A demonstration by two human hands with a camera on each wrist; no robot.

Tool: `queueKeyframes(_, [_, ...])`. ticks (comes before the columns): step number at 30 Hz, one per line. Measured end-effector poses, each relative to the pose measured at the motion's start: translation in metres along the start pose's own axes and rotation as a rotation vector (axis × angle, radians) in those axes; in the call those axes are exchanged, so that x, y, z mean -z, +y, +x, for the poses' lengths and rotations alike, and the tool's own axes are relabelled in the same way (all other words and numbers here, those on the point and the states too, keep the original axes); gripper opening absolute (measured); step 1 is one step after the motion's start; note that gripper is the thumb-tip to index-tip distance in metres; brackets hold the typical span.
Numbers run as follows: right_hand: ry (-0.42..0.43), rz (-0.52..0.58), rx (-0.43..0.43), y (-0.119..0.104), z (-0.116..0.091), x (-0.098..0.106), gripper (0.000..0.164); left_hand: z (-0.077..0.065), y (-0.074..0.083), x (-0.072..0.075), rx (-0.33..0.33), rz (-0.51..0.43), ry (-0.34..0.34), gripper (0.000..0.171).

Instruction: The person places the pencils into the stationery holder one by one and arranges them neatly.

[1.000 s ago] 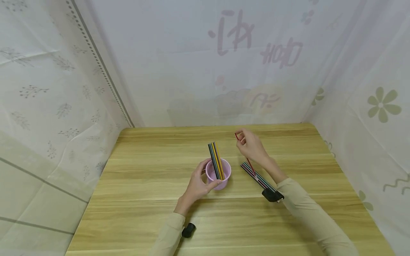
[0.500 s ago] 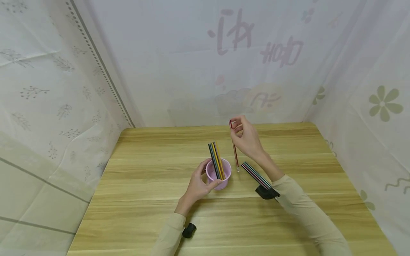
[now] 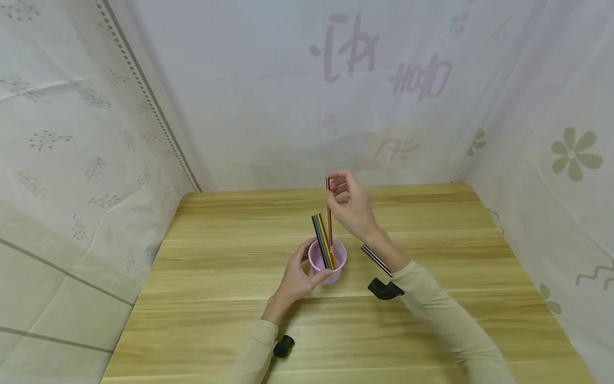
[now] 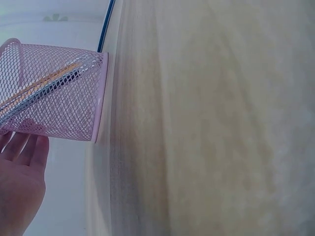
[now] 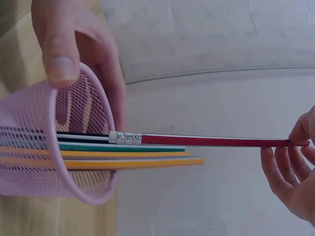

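A pink mesh pencil cup [image 3: 340, 249] stands on the table with several pencils [image 3: 318, 234] leaning in it, dark, green and yellow. My left hand [image 3: 297, 274] grips the cup from its left side, the thumb [image 5: 63, 66] at the rim in the right wrist view. Between thumb and fingertips, my right hand [image 3: 352, 205] pinches a red striped pencil [image 5: 206, 141] near its upper end. That pencil hangs almost upright, its eraser end [image 5: 125, 137] down at the cup's mouth, close to the other pencils.
Several striped pencils [image 3: 376, 259] lie on the wooden table [image 3: 220, 320] right of the cup, partly hidden by the right forearm. Black wrist devices [image 3: 386, 289] are on both forearms. Patterned white cloth [image 3: 288, 106] hangs behind and at both sides.
My right hand has carried the red pencil left from beside the lying pencils to over the cup, turning it upright. The left hand and cup have stayed in place.
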State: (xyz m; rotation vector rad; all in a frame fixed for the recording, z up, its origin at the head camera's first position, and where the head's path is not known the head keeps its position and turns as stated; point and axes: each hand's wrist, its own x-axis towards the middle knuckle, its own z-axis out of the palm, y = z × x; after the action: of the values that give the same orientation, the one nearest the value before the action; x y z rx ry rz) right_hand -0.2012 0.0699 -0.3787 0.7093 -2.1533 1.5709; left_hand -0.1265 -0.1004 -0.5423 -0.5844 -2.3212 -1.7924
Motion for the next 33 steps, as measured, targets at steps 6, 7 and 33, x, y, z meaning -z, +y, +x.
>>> queueKeyframes(6, [-0.054,0.007,-0.013,0.004,-0.009,-0.014,0.032,0.0,-0.001,-0.001,-0.003,-0.007,0.002,0.082])
queueKeyframes(7, [-0.059,0.007,-0.02,0.005,-0.011,-0.016,0.033,0.0,-0.001,-0.001,-0.004,-0.005,0.002,0.082])
queueKeyframes(33, [-0.228,-0.084,-0.032,0.035,-0.054,-0.038,0.033,-0.001,-0.001,0.001,0.013,0.027,-0.03,0.084])
